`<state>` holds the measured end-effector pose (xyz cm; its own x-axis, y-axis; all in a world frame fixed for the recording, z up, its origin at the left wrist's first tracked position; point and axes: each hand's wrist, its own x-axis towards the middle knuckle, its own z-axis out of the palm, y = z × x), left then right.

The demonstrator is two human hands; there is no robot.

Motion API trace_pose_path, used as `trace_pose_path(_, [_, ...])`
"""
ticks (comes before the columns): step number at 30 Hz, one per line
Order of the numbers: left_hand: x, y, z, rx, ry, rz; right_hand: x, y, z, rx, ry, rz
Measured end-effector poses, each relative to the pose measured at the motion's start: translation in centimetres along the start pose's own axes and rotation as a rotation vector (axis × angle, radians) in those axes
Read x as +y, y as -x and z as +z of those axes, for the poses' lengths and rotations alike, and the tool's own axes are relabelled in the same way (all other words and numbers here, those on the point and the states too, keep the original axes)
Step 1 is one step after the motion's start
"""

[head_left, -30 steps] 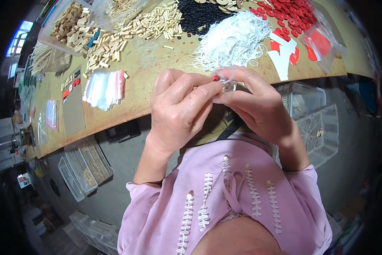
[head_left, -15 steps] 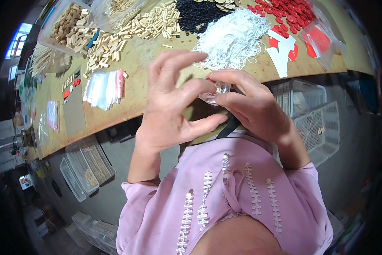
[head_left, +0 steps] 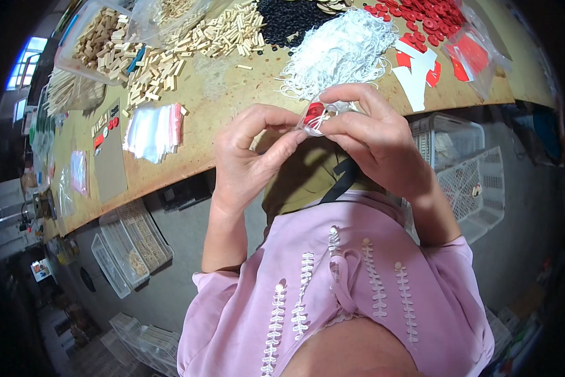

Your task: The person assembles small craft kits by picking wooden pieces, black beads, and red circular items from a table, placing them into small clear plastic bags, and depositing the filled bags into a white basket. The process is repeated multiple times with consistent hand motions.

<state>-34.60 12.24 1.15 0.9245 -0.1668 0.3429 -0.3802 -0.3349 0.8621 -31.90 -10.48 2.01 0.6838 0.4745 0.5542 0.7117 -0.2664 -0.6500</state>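
Note:
A small clear plastic bag (head_left: 312,122) is held up between both hands over the table's front edge. Red pieces and white string show through its film. My left hand (head_left: 248,151) pinches the bag's left side between thumb and forefinger. On the other side, my right hand (head_left: 377,135) is closed on the bag, with the forefinger arched over its top. Just beyond the hands lies a tangled heap of white strings (head_left: 339,53) on the table (head_left: 207,135).
Small wooden blocks (head_left: 153,78), black rings (head_left: 292,22) and red discs (head_left: 430,22) lie in heaps along the back. Flat clear bags (head_left: 153,132) are stacked at left, beside a grey card (head_left: 109,163) with sample pieces. Plastic baskets (head_left: 465,182) stand below the table.
My left hand's spread fingers have come down and closed on the bag's left side. The bag has turned, and its red and white contents show more clearly.

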Motion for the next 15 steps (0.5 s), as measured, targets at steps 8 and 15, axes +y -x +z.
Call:
trace_pose_path(8, [-0.5, -0.1, 1.4, 0.128, 0.099, -0.029, 0.9, -0.1, 0.3, -0.024, 0.058, 0.023])
trace_pose_path(15, [-1.3, 0.0, 2.1, 0.084, 0.285, -0.079, 0.7, -0.5, 0.3, -0.014, 0.148, 0.0])
